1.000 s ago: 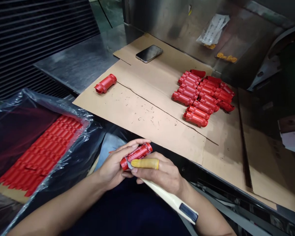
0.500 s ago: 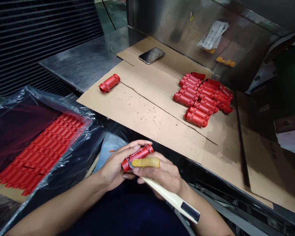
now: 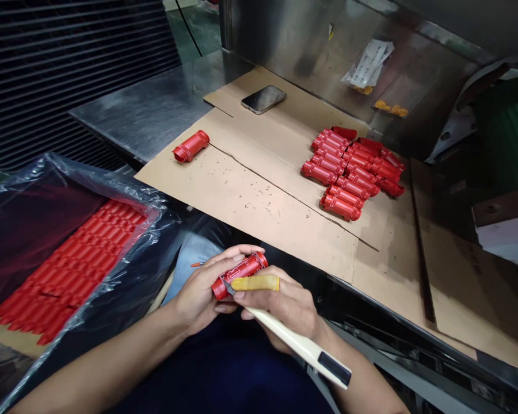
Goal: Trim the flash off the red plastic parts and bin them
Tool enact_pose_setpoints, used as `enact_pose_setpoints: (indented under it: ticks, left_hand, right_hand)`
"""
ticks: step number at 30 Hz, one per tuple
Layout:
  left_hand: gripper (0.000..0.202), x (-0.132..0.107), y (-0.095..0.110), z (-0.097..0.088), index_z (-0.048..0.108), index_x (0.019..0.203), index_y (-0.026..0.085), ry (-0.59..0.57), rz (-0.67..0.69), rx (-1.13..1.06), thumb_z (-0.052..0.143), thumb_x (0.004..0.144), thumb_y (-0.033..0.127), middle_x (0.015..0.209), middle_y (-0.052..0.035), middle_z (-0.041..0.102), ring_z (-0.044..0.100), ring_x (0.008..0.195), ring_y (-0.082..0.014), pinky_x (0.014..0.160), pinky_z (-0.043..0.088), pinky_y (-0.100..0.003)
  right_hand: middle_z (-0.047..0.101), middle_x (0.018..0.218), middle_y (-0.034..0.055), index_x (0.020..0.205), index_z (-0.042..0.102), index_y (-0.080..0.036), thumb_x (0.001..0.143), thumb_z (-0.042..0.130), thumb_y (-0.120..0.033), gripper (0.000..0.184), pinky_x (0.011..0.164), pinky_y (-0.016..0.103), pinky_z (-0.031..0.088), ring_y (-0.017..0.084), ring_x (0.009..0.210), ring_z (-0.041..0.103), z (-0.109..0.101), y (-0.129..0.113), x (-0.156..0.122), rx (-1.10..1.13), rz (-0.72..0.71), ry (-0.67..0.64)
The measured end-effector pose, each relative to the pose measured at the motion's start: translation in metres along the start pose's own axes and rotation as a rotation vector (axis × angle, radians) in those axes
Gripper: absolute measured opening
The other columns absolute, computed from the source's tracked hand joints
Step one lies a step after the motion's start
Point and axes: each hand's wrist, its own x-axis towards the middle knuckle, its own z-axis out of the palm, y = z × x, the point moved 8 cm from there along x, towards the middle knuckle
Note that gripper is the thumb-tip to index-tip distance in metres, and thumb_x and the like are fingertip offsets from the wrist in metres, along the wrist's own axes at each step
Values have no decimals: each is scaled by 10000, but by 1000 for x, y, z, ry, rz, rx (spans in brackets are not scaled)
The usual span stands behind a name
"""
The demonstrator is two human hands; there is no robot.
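Observation:
My left hand is shut around a ribbed red plastic cylinder, whose end sticks out past my fingers. My right hand grips a cream-handled trimming knife, and its small blade touches the cylinder's near end. A yellow finger cot covers my right index finger, which rests along the cylinder. Another red cylinder lies alone on the cardboard sheet, and a heap of similar cylinders lies to its right, out of reach of both hands.
At the left, clear plastic sheeting wraps a tray of packed red cylinders. A smartphone lies on the cardboard by a steel wall. A steel tabletop extends behind the cardboard, and orange scraps lie beyond it.
The whole scene has shifted slightly with my head. Both hands keep their hold, with the cylinder and knife in nearly the same position.

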Motion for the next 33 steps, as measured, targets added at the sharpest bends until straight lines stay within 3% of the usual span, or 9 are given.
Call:
enact_pose_setpoints:
  ticks: [8, 13, 17, 20, 23, 25, 28, 30, 33]
  left_hand:
    - [439, -6, 6, 1, 728, 1340, 225, 90, 77, 61, 719, 990, 489, 789, -15, 639, 385, 472, -72, 390, 243, -182]
    - [377, -9, 14, -4, 747, 1283, 244, 219, 166, 121, 741, 982, 472, 1034, -57, 739, 581, 648, -120, 491, 383, -193]
    - [368, -7, 12, -4, 749, 1310, 252, 225, 134, 160, 714, 1001, 450, 1096, -67, 763, 629, 709, -147, 532, 412, -214]
    - [360, -4, 11, 0, 754, 1291, 212, 167, 115, 121, 740, 985, 400, 1026, -76, 755, 629, 713, -147, 569, 459, -215]
    - [378, 1, 8, 7, 718, 1302, 190, 48, 80, 37, 717, 1002, 421, 710, -9, 621, 444, 515, -99, 456, 351, -187]
    - [401, 4, 7, 10, 680, 1327, 191, -7, 65, 8, 680, 1022, 452, 607, 33, 514, 321, 458, -88, 406, 257, -178]
    - [419, 6, 7, 12, 640, 1356, 189, -13, 69, 16, 655, 1034, 456, 608, 31, 510, 314, 464, -94, 405, 264, -183]
    - [454, 4, 9, 15, 620, 1388, 184, -14, 61, 48, 642, 1041, 477, 615, 36, 507, 320, 462, -95, 404, 273, -187]
    - [579, 2, 37, 21, 541, 1534, 225, -18, 155, 251, 669, 1038, 495, 748, 1, 629, 490, 516, -123, 472, 424, -229]
  right_hand:
    - [805, 1202, 124, 1318, 715, -172, 1029, 722, -95, 299, 938, 391, 701, 246, 1099, 782, -1, -7, -3, -38, -44, 26]
    - [793, 1197, 148, 1256, 698, -115, 1080, 648, -102, 183, 940, 395, 694, 245, 1074, 746, 9, -16, 1, -278, -90, -150]
    - [786, 1067, 142, 1289, 676, -86, 1109, 542, -137, 230, 841, 376, 710, 228, 950, 750, 13, -12, 8, -306, -10, -212]
    - [787, 1134, 149, 1286, 702, -110, 1104, 574, -222, 249, 895, 350, 709, 219, 1008, 777, 9, -11, 11, -142, 66, -245]
    - [830, 1164, 37, 1113, 761, -254, 1105, 627, -322, 150, 947, 222, 673, 150, 1058, 806, 16, -25, 1, 267, 130, -512]
    - [850, 1041, 18, 936, 726, -264, 1110, 628, -401, 242, 859, 185, 675, 138, 980, 835, 13, -35, -7, 484, 201, -596]
    - [824, 838, 26, 861, 654, -246, 1107, 627, -523, 371, 679, 220, 682, 154, 770, 843, -10, -28, -12, 673, 385, -304]
    - [815, 822, 22, 950, 712, -246, 1070, 710, -504, 285, 645, 268, 686, 170, 718, 831, -30, -19, -18, 672, 424, -57]
    - [828, 941, 62, 1157, 792, -269, 1034, 794, -329, 136, 730, 357, 707, 215, 815, 833, -72, -10, -31, 319, 353, 237]
